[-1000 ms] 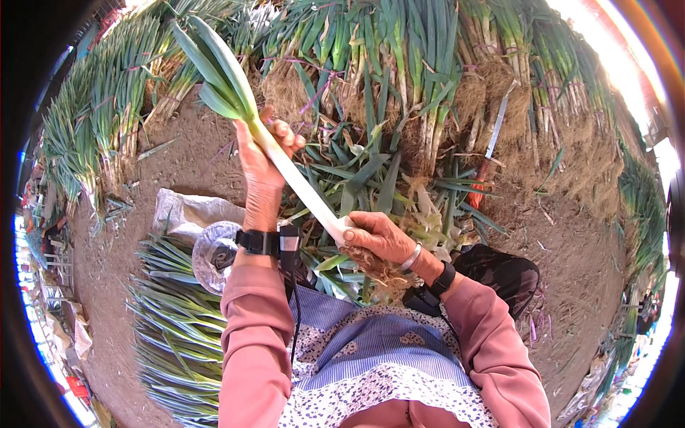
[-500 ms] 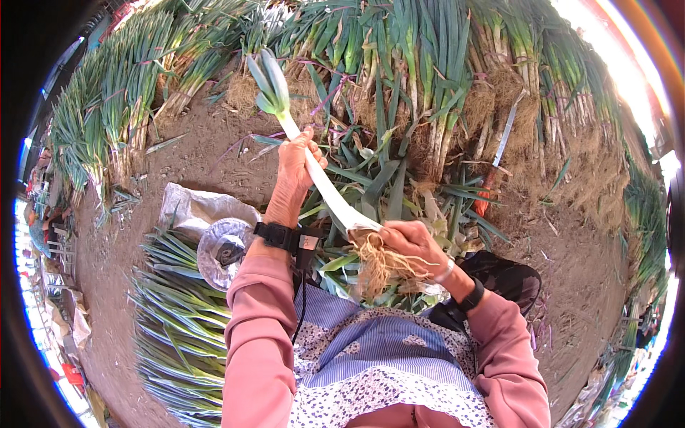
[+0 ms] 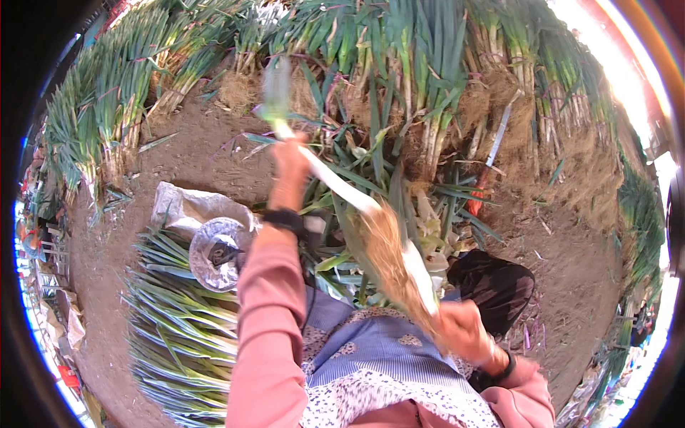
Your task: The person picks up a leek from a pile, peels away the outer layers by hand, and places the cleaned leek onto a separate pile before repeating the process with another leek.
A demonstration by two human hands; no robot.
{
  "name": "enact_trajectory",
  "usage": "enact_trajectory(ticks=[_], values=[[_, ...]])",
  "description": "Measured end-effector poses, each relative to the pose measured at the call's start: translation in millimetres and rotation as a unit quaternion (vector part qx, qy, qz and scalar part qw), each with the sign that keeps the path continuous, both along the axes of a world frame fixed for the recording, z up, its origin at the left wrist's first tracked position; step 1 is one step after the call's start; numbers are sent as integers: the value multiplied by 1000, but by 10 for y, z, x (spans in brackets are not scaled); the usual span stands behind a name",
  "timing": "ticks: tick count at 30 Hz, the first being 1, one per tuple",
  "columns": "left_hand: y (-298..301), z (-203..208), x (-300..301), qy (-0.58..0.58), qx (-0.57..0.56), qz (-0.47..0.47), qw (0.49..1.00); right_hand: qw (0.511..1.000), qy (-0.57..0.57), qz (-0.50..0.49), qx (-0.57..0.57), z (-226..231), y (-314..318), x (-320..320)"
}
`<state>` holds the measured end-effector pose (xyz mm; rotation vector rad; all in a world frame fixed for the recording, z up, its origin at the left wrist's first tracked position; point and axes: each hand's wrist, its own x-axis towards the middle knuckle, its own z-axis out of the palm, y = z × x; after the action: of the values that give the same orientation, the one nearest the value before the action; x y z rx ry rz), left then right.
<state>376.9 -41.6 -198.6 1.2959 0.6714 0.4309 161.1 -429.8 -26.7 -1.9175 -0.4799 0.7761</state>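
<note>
My left hand [image 3: 290,160] is closed around the upper white shank of a leek [image 3: 335,184], near the green leaf end, which is smeared by motion. The leek slants down to the right across my lap. My right hand [image 3: 465,329], blurred, is closed on a white peeled outer layer [image 3: 421,282], held well below the leek's root end. Brown stringy roots [image 3: 385,250] streak between the leek and that hand. Whether the layer is fully separated from the leek, I cannot tell.
Bundled leeks [image 3: 399,57] stand along the far side. Trimmed leeks [image 3: 178,328] lie piled at my left, beside a plastic-wrapped roll [image 3: 220,255] and a white sack [image 3: 187,207]. Leaf scraps [image 3: 428,221] lie ahead. A long knife [image 3: 492,153] with an orange handle leans right.
My right hand has moved down and right from the root end, drawing an outer layer and roots away. My left hand keeps its hold on the leek and has shifted only slightly.
</note>
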Motion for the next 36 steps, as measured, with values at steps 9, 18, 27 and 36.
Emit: enact_trajectory(ticks=[9,18,27,36], values=[[460,370,200,-99,-98,239,961,855,-418,-83,-295,-465,-351,869],[-175,450,121,-147,-84,260,951,954,-172,-180,168,-1223,1022,1351],[-158,202,133,13,-99,265,959,849,386,-238,273,-1148,1299,1019],[401,91,166,-123,-178,210,953,965,-42,-236,109,-200,178,-41]])
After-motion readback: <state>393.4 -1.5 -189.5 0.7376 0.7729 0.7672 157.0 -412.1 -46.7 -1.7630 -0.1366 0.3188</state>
